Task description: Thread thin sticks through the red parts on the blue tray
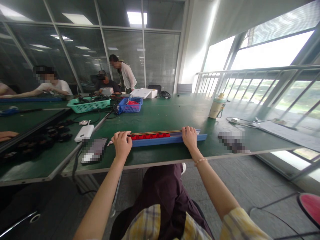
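Observation:
A long blue channel (160, 140) lies across the green table near its front edge. Several red pieces (150, 136) sit in a row along its left and middle part, with a thin tan strip (160, 132) running behind them. My left hand (122, 143) is closed round the channel's left end, its fingertips over the top. Toward the right end, my right hand (190, 136) grips the channel, fingers on the far side. A short length of the channel shows to the right of that hand.
Phones (95, 151) (232, 141) lie at both sides. A white power bank (84, 133) is on the left. Behind stand a green basket (88, 106), a blue basket (130, 106) and a bottle (216, 107). Several people are across the table; a hand (8, 135) shows far left.

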A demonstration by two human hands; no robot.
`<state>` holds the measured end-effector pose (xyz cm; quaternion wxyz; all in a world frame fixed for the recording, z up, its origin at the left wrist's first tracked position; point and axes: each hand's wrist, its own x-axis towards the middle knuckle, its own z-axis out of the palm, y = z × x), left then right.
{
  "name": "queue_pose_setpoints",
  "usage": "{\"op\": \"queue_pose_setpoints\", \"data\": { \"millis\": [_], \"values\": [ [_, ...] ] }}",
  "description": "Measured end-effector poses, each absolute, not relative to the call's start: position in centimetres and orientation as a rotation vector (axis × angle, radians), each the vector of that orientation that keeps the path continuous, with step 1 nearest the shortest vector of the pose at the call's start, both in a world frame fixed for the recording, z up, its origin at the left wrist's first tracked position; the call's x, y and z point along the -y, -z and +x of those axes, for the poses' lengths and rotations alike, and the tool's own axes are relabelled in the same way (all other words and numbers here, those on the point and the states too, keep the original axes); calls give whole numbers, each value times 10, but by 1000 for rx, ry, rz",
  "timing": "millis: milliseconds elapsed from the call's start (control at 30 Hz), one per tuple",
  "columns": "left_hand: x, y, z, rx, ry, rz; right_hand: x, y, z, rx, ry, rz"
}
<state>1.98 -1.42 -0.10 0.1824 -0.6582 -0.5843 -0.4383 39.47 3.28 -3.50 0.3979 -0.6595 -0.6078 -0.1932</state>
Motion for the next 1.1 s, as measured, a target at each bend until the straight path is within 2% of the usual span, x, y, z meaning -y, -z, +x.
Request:
{"op": "queue_pose_setpoints", "data": {
  "millis": [367, 867, 1100],
  "values": [
    [16, -1, 20, 1649, 1348, -1852, -36, 38, 401, 1515, 406, -1401],
    [16, 0, 19, 1651, 1355, -1822, -29, 31, 398, 1464, 342, -1332],
    [17, -4, 19, 1685, 1477, -1806, -24, 28, 399, 1439, 329, -1361]
  ]
}}
